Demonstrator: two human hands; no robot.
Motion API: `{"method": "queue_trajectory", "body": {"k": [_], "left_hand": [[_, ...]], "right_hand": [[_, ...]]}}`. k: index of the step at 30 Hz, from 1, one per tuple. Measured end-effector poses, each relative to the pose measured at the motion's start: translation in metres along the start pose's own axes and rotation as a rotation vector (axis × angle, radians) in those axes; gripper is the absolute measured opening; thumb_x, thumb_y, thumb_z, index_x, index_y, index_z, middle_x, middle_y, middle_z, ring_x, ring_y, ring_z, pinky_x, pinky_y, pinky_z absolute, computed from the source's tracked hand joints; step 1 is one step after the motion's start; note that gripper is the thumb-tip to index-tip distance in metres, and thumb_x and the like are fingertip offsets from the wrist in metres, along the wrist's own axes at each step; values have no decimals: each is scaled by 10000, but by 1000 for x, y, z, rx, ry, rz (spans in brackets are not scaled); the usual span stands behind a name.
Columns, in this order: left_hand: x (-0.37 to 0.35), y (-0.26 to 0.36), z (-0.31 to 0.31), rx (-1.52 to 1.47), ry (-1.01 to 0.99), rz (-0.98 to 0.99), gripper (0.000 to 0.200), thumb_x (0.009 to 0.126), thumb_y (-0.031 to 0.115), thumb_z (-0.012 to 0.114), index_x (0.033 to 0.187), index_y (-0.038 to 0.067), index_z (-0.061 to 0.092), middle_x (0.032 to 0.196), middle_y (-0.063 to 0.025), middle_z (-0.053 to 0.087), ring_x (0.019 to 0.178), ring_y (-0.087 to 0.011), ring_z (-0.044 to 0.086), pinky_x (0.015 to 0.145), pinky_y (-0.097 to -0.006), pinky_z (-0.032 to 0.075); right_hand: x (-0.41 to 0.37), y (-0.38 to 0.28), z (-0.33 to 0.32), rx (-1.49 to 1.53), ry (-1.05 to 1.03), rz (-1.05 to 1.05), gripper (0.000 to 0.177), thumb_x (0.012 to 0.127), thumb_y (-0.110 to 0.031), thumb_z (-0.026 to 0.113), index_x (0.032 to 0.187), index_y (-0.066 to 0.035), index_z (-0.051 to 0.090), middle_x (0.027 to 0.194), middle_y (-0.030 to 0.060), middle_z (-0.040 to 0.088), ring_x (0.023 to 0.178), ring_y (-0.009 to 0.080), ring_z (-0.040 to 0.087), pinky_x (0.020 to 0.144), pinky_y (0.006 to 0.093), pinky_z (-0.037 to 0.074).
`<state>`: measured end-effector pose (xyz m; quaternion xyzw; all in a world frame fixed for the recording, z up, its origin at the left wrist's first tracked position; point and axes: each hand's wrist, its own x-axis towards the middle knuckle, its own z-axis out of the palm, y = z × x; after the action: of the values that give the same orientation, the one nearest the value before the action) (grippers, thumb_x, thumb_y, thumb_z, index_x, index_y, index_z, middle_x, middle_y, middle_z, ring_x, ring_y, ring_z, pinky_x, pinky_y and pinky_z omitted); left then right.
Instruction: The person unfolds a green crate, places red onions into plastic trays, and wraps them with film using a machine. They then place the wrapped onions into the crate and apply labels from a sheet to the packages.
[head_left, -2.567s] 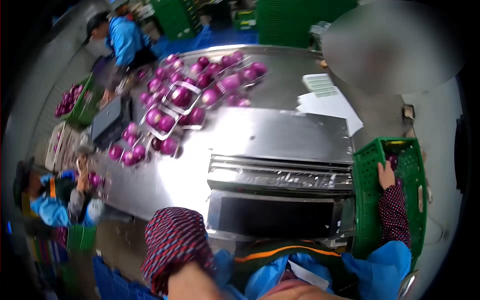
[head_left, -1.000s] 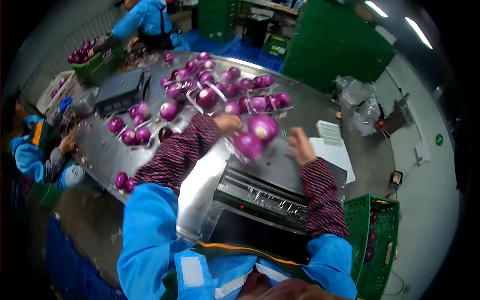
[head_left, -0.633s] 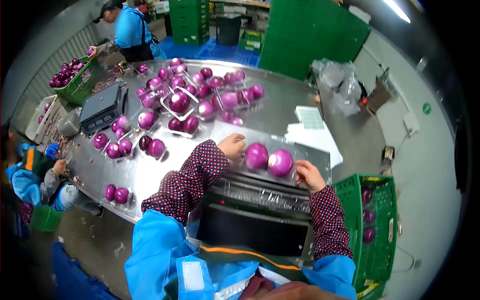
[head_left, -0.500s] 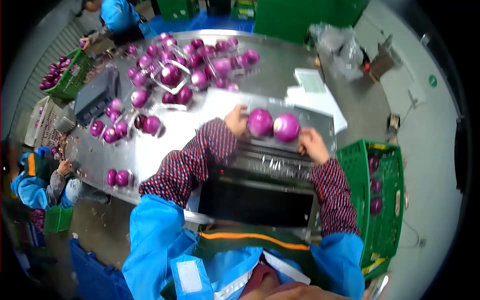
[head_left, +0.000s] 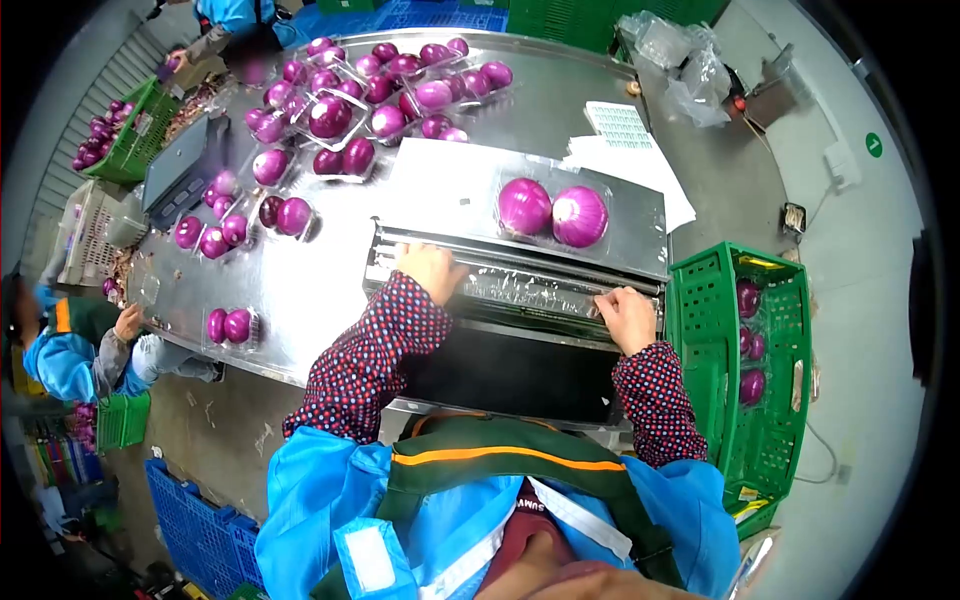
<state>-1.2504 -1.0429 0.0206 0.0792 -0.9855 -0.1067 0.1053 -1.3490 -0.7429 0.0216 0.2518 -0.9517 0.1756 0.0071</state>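
At the near edge of the steel film-wrapping machine (head_left: 520, 365), I am laying both hands on the strip of clear plastic film (head_left: 530, 290) that is stretching across the machine's slot. My left hand (head_left: 430, 270) is pressing on the left end of the film with the fingers bent down onto it. My right hand (head_left: 628, 315) is sitting on the right end, fingers curled over the edge. I cannot tell whether either hand is actually pinching the film or only lying on it.

On the machine's flat top, just beyond the film, a pair of round purple onions in a clear plastic tray (head_left: 525, 207) is lying apart from both my hands. Just to the right of the machine, a green slatted plastic crate (head_left: 690, 300) is holding a few more purple onions.

To the left of the machine and beyond it, many more trayed purple onions (head_left: 330, 118) are crowding the shiny steel table (head_left: 300, 300). Beyond the machine's right corner, white paper sheets (head_left: 640, 165) are lying flat. Far to the left of the machine, a person in a blue jacket (head_left: 65, 360) is working at the table's edge.
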Motion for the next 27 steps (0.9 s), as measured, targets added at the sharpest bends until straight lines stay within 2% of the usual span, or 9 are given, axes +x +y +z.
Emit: {"method": "queue_trajectory", "body": {"k": [2, 4, 6, 8, 11, 13, 16, 24, 27], "left_hand": [[0, -23, 7, -415, -67, -54, 267, 708, 285, 609, 596, 44, 599, 525, -90, 556, 481, -229, 507, 467, -327, 388], [-14, -35, -39, -812, -360, -264, 278, 745, 252, 587, 567, 52, 510, 520, -27, 486, 483, -170, 445, 477, -302, 380], [-48, -43, -68, -1854, -474, -559, 282, 778, 217, 562, 576, 81, 420, 551, 21, 383, 498, -126, 361, 473, -276, 365], [-77, -48, -80, -2415, -710, -258, 293, 825, 162, 512, 577, 98, 370, 542, 21, 300, 498, -124, 281, 456, -292, 328], [-55, -13, -123, -2166, -615, 153, 261, 840, 130, 497, 614, 55, 389, 588, -22, 404, 556, -123, 394, 496, -260, 371], [-20, -13, -129, -1293, -547, -75, 151, 838, 118, 516, 742, 1, 517, 702, -40, 535, 699, -127, 531, 563, -250, 402], [13, -26, -74, -277, 102, 98, 207, 698, 97, 618, 904, 93, 601, 795, -69, 577, 829, -250, 493, 745, -337, 400], [28, -8, -15, -572, -205, 330, 161, 698, 123, 644, 835, 72, 577, 896, -91, 520, 788, -273, 538, 689, -339, 442], [5, -18, -36, -567, 101, 294, 90, 775, 63, 565, 857, 26, 563, 768, -96, 580, 673, -241, 587, 594, -300, 464]], "right_hand": [[-3, 11, -7, 483, -144, 192, 181, 766, -195, 602, 692, -30, 602, 598, 55, 545, 570, 167, 535, 517, 288, 404], [-21, 14, -46, 1345, -505, 584, 107, 809, -102, 554, 724, -49, 516, 549, -41, 448, 459, 28, 379, 386, 201, 281], [-55, 23, -51, 1838, -498, 702, 139, 857, -130, 478, 736, -81, 433, 576, -51, 356, 401, 26, 249, 354, 173, 209], [-71, 13, -66, 2230, -639, 755, 176, 877, -153, 435, 720, -76, 419, 553, -45, 307, 384, 35, 228, 339, 177, 194], [-41, -8, -89, 2076, -716, 527, 246, 885, -154, 399, 654, -74, 382, 505, -33, 286, 369, 42, 227, 316, 178, 185], [-12, -19, -94, 1905, -676, 454, 263, 883, -150, 376, 632, -71, 372, 501, -32, 298, 356, 42, 223, 309, 176, 195], [5, -19, -94, 1947, -708, 429, 273, 881, -145, 363, 619, -71, 365, 498, -26, 305, 348, 42, 219, 304, 176, 200], [-15, -11, -80, 2207, -749, 391, 309, 885, -197, 368, 599, -81, 365, 483, -31, 316, 357, 54, 265, 334, 199, 240], [-41, 2, -73, 2389, -877, 218, 332, 864, -212, 381, 553, -106, 337, 443, -18, 349, 344, 102, 322, 347, 235, 244]]}}
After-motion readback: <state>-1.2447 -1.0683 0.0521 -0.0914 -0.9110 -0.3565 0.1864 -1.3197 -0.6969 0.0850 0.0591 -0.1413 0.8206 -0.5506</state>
